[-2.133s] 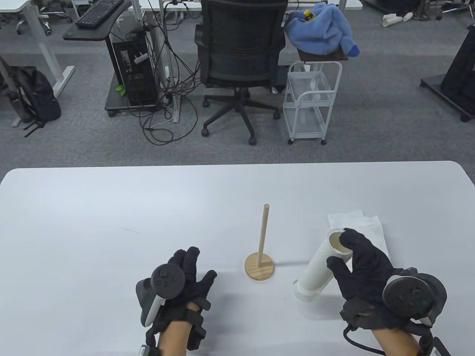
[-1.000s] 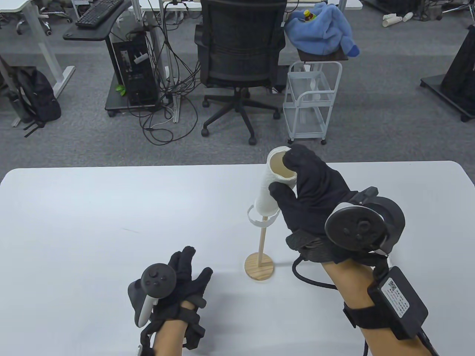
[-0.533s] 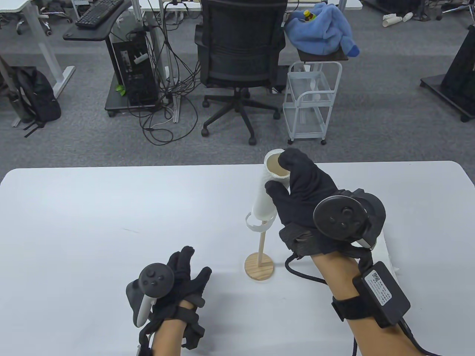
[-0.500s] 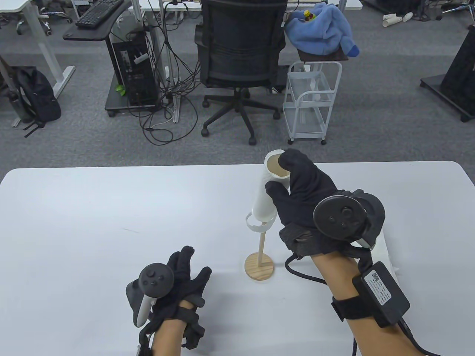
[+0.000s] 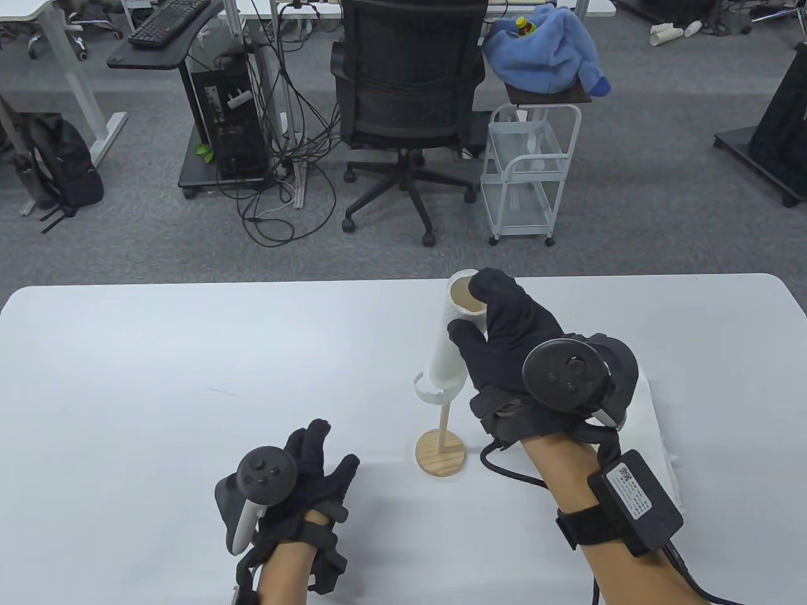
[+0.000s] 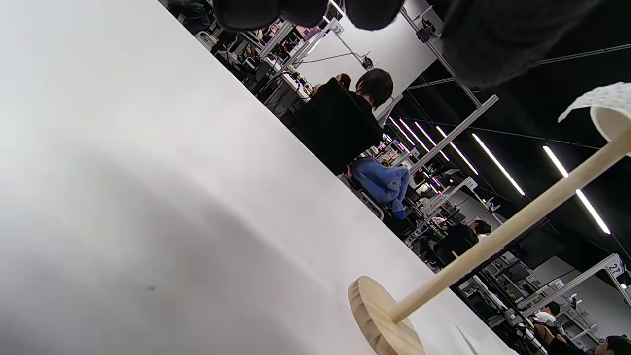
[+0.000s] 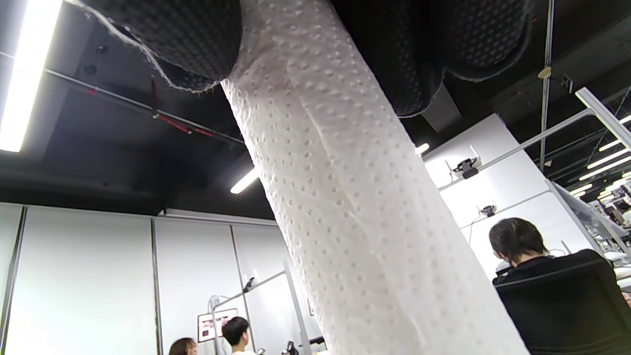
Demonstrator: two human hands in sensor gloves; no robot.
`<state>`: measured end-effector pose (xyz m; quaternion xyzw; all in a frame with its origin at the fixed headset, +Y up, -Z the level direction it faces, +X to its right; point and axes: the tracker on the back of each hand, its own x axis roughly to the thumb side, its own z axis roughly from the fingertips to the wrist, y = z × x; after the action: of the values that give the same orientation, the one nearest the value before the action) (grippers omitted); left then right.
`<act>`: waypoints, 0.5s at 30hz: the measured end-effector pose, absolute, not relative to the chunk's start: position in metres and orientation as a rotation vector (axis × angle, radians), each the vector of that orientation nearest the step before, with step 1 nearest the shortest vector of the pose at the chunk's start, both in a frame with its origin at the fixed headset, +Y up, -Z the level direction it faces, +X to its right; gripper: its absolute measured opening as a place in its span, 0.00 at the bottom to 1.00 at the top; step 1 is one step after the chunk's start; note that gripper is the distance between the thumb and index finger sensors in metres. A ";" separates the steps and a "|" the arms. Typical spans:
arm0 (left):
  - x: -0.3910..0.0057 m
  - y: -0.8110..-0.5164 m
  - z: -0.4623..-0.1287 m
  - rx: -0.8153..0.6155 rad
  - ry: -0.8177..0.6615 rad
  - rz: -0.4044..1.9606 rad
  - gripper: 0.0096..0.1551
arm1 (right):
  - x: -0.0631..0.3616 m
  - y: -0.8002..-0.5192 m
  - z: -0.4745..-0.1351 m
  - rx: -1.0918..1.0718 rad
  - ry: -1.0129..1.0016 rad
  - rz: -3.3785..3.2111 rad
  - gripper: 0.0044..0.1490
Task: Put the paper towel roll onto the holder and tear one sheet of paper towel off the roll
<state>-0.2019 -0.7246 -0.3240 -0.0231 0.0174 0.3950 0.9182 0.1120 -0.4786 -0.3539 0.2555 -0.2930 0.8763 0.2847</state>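
Note:
My right hand [image 5: 485, 324] grips a thin white paper towel roll [image 5: 451, 340] near its top, thumb on the near side and fingers curled over the open cardboard end. The roll stands almost upright, its lower end over the upper part of the wooden holder's pole [image 5: 445, 425]. The holder's round base [image 5: 441, 453] sits on the white table [image 5: 157, 353]. A loose curl of paper [image 5: 427, 392] hangs at the roll's bottom. The right wrist view shows the dimpled roll [image 7: 355, 207] filling the frame under my fingers [image 7: 162, 39]. My left hand [image 5: 315, 466] rests flat on the table left of the holder, holding nothing.
A folded white paper towel [image 5: 656, 416] lies on the table at the right, partly under my right forearm. Beyond the table's far edge stand a black office chair [image 5: 406, 94] and a white wire cart [image 5: 526, 173]. People sit in the background of the wrist views.
My right hand lifted the roll from the table at the right, carried it over the holder and lowered it a little onto the pole. The left hand barely moved.

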 end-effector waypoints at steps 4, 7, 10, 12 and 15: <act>-0.202 -0.725 -0.324 -0.049 0.039 0.816 0.46 | 0.111 -0.485 -0.356 0.679 -0.765 2.356 0.44; -0.203 -0.725 -0.324 -0.047 0.040 0.820 0.46 | 0.111 -0.491 -0.358 0.672 -0.756 2.362 0.44; -0.203 -0.725 -0.324 -0.049 0.040 0.819 0.46 | 0.110 -0.496 -0.360 0.667 -0.745 2.364 0.44; -0.203 -0.725 -0.324 -0.050 0.039 0.822 0.46 | 0.110 -0.500 -0.360 0.670 -0.741 2.368 0.44; -0.202 -0.725 -0.324 -0.053 0.035 0.828 0.46 | 0.109 -0.507 -0.362 0.669 -0.732 2.374 0.44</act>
<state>-0.2025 -0.7248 -0.3244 -0.0259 0.0170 0.4024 0.9150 0.1085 -0.5068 -0.3617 0.2494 -0.2732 0.8857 0.2804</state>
